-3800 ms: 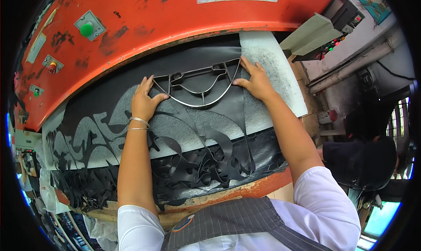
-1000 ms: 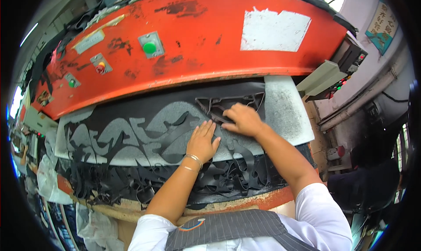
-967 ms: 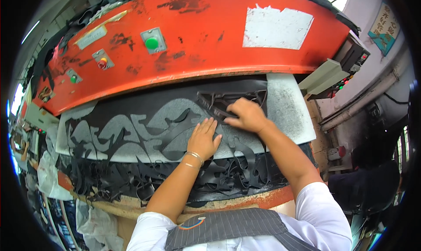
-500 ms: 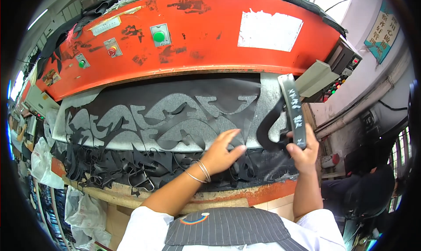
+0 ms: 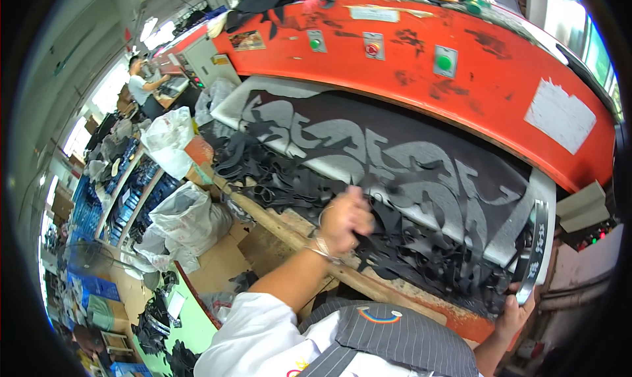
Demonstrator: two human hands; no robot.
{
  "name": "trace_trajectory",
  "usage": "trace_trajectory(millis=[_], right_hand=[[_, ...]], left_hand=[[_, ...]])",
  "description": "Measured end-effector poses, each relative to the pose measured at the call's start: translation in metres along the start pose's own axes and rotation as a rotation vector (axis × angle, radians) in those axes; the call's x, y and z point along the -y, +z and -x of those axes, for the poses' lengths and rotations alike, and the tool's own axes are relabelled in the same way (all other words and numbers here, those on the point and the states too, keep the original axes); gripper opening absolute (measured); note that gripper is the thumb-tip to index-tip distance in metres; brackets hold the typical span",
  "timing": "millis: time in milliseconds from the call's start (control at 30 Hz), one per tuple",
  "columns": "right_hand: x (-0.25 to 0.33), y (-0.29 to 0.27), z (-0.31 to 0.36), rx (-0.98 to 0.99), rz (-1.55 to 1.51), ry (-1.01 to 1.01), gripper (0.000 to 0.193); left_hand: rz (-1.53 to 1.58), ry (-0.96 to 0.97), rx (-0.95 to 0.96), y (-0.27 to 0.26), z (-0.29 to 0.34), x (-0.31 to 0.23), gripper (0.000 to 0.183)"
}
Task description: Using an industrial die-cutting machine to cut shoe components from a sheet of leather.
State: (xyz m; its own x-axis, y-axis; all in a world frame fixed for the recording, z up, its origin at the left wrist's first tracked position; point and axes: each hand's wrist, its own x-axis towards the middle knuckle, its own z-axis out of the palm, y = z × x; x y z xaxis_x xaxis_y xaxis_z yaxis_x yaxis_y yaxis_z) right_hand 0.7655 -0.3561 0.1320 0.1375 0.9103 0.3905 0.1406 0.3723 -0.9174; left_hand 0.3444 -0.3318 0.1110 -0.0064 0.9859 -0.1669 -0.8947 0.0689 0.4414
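Cutting die (image 5: 534,248), a curved metal frame, is standing nearly upright at the sheet's right end, where our right hand (image 5: 515,311) is gripping its lower end. Our left hand (image 5: 345,217), curled loosely over black scraps (image 5: 421,242), is lying well apart from it.

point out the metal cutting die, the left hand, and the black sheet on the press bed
metal cutting die (image 5: 534,248), head view, middle of its steel band
left hand (image 5: 345,219), head view, back of the hand
black sheet (image 5: 395,160), head view, uncut dark middle

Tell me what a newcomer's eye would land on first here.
The big orange machine head curves across the top, with green and red buttons. Below it lies a black sheet full of cut-out gaps, scraps heaped along its near edge. The left hand reaches into those scraps, while the right hand holds a metal cutting die at the far right.
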Motion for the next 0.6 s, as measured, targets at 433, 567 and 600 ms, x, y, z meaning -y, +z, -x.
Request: trace_trajectory(millis=[433, 567, 600], right_hand=[[0.019, 0.177, 0.046, 0.961, 0.814, -0.335, 0.035], [0.016, 0.225, 0.057, 0.955, 1.007, -0.3, 0.035], [0.011, 0.231, 0.058, 0.974, 1.073, -0.292, 0.035]], left_hand=[[-1.833, 0.738, -1.265, -0.203, 0.041, -0.355, 0.091], [-1.994, 0.213, -1.187, -0.258, 0.009, -0.394, 0.127], [-2.055, 0.117, -1.131, -0.27, 0.002, -0.405, 0.131]])
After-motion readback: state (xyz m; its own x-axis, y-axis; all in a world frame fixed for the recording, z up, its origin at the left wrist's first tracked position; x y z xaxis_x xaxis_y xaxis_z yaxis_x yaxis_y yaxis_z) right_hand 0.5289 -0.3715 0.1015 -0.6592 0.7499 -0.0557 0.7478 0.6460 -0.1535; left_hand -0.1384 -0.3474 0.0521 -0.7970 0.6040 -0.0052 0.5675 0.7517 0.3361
